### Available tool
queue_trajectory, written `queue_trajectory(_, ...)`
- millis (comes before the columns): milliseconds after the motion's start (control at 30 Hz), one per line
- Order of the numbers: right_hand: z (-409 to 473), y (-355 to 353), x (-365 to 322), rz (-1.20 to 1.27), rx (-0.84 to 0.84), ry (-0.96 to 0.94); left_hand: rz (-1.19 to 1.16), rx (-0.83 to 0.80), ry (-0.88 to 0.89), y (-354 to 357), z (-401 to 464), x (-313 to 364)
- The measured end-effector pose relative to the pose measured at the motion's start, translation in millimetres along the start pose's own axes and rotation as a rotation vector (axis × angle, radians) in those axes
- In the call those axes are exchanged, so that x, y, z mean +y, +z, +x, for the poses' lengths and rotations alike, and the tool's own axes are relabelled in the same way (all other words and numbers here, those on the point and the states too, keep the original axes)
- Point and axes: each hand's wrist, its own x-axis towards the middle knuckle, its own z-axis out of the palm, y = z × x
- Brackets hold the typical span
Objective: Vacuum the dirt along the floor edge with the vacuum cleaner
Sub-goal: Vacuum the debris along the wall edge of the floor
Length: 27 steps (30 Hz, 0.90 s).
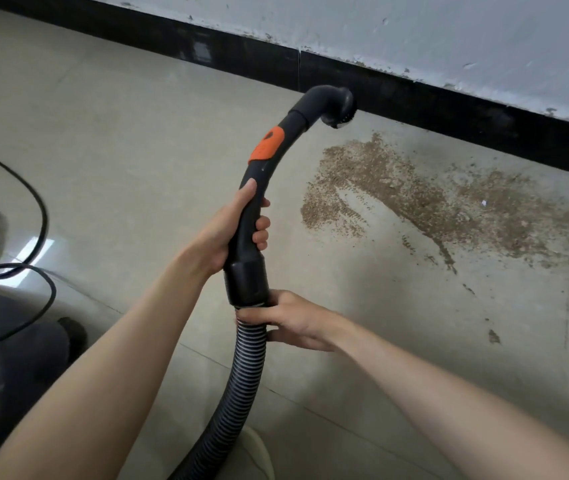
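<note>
the ribbed hose runs up from the bottom edge. left of it sits the grey vacuum body under black cables. the left hand wraps the black handle; the right hand clasps the hose top. the brush nozzle is beside the black skirting, above the brown dirt on the floor.

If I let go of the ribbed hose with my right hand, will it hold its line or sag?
Probably sag: the ribbed hose already curves loosely below the right hand, so it looks floppy. The curved handle in the left hand looks rigid and should hold the brush nozzle steady near the baseboard.
</note>
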Motion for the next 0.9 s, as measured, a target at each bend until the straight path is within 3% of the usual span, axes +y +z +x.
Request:
queue_trajectory(100,-6,-32,-9,-0.008,0.102,0.041,0.021,0.006,-0.041,-12,-5,-15)
queue_trajectory(267,16,-53,-44,0.120,0.477,-0.193,0.001,0.005,-0.116,-33,-25,-43)
queue_trajectory(333,32,-48,-59,0.175,0.469,-0.257,-0.010,-0.036,-0.159,-31,-31,-53)
queue_trajectory(500,51,-44,-79,0.675,0.336,-0.280,-0.030,-0.133,-0.206,-30,-38,-55)
queue_trajectory(700,65,-35,-91,0.602,0.336,-0.232,0.337,0.132,-0.024,-32,-30,-32)
queue_trajectory(900,74,-26,-93,0.532,0.377,-0.218,0.444,0.265,0.093,-35,-20,-26)
